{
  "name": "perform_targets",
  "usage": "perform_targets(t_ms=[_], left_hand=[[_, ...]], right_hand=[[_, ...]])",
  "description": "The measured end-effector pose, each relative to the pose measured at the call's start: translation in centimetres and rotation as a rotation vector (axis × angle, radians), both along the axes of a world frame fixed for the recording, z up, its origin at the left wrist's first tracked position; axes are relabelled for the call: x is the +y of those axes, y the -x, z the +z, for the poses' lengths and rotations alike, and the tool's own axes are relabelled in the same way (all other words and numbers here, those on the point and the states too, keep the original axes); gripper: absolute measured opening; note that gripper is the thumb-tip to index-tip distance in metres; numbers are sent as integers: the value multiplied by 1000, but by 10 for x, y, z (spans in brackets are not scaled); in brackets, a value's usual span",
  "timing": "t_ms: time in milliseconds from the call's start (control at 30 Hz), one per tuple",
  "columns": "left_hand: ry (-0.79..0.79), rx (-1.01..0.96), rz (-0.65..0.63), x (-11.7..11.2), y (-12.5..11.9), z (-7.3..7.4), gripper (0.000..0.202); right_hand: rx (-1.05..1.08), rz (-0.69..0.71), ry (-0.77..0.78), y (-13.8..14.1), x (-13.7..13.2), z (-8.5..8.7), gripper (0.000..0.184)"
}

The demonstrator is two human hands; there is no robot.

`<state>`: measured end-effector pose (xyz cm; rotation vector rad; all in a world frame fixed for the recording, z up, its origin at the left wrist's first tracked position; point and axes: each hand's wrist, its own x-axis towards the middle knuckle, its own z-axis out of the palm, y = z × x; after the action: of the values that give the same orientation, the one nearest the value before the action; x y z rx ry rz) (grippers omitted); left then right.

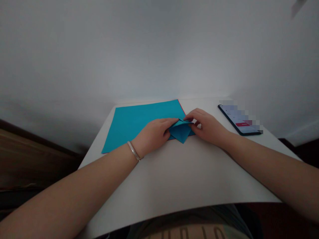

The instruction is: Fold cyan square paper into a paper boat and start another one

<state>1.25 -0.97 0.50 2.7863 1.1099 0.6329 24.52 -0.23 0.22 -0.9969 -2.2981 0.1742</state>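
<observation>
The bare left hand (154, 132), palm down with its fingers bent and close together, grasps the left side of a small, folded, bright-blue paper piece (181, 130). The bare right hand (205, 124), loosely curled, pinches the right side of the same piece, with its thumb at the lower edge and its index finger at the upper edge. Neither hand is spread wide, and the gap between them is taken up by the folds, one pointed flap hanging toward the person.

The piece sits over the near right corner of a large, flat, bright-blue paper sheet (139, 121), which shows a thin red edge on its right (whether that belongs to another sheet beneath, I cannot tell).

Counted out, there are two hands, one folded piece, one large blue sheet on top, one smooth, white, flat-topped table (199, 179) under everything, and one black-edged, rectangular smartphone (240, 121) with its screen lit, lying beyond the right hand to the right. One silver-coloured, rigid, rounded bangle (133, 150) circles the left wrist.
</observation>
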Motion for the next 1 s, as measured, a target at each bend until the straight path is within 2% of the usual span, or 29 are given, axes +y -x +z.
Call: perform_targets(t_ms=[100,200,367,500,667,767,867,1000], left_hand=[[-35,7,-12,3,2,-4,44],[-50,13,-30,7,4,-7,40],[-32,54,-130,13,9,-8,37],[-21,98,-201,14,13,-8,45],[-53,160,-227,14,15,-8,52],[-59,190,-245,13,14,-5,56],[-31,194,-207,13,14,-2,64],[-34,172,-207,12,13,-1,55]], right_hand=[[-38,-8,26,-1,0,1,23],[-81,23,21,-3,-1,-1,26],[-180,37,-37,-6,-3,-6,34],[-273,61,-78,-8,-6,-8,36],[-342,71,-191,-8,-10,-8,30],[-313,111,-210,-8,-10,-8,29],[-224,149,-171,-7,-10,-8,28],[-33,51,-8,-4,-10,-9,21]])
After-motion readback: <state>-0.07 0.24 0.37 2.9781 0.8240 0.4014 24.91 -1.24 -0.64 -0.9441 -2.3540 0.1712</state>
